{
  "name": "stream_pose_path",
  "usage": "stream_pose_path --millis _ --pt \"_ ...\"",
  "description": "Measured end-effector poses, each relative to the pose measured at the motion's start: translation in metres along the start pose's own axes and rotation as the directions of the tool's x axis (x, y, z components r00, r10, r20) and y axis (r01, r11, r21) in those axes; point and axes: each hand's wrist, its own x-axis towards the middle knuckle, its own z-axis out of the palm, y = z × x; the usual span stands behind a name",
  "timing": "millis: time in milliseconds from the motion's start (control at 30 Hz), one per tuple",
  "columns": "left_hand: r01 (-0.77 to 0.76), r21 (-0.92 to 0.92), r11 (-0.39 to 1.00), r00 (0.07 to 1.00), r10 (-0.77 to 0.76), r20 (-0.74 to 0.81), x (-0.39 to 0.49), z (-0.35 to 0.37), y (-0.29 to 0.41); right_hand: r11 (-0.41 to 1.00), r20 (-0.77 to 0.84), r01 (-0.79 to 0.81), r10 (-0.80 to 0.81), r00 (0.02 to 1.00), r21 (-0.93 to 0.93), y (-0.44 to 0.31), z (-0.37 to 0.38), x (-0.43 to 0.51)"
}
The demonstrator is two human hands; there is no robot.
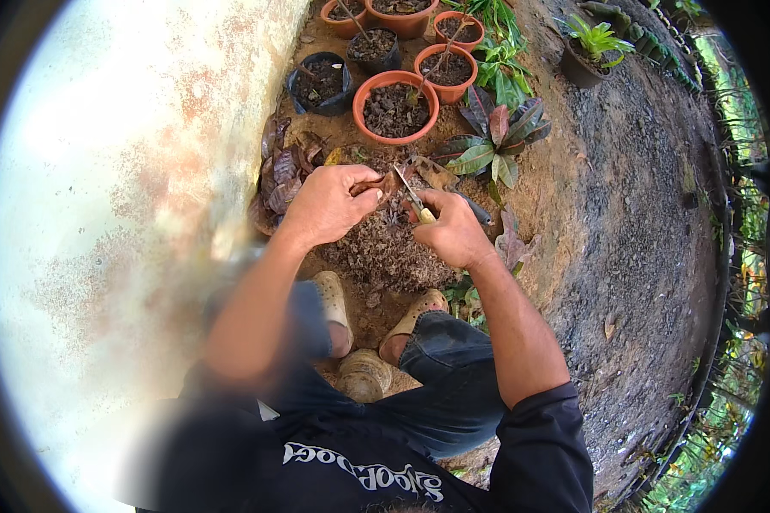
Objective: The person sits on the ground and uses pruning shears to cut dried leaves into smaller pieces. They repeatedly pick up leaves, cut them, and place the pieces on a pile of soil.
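Between its thumb and fingers my left hand [337,199] pinches a brown dry leaf [388,181]. My right hand [450,224] grips a cutting tool [410,192] with a pale handle part and a narrow metal blade beside the leaf; whether it is a knife or scissors I cannot tell. Below both hands lies a heap of shredded dry leaves [401,256]. A pile of whole dry leaves [285,173] rests at the left by the wall. A dark object [478,210], partly hidden by my right hand, lies behind it.
Ahead stand an orange plastic pot [396,134] of soil, a black grow bag [321,106] and several other pots. A leafy croton plant [497,138] is right of them. A stained wall [135,192] runs along the left. A potted bromeliad [584,70] stands at the far right.
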Motion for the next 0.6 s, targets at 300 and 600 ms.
stream_pose_path --millis 300,600 --pt "-0.033 0.044 0.998 0.999 0.031 0.031 0.002 -0.007 -0.006 0.997 0.006 0.058 -0.058 0.998 -0.048 0.0 -0.009 -0.004" --pt "0.013 -0.017 1.0 1.0 -0.012 0.029 0.002 -0.018 -0.003 0.989 -0.051 0.096 -0.102 0.993 -0.114 0.005 -0.014 -0.006"
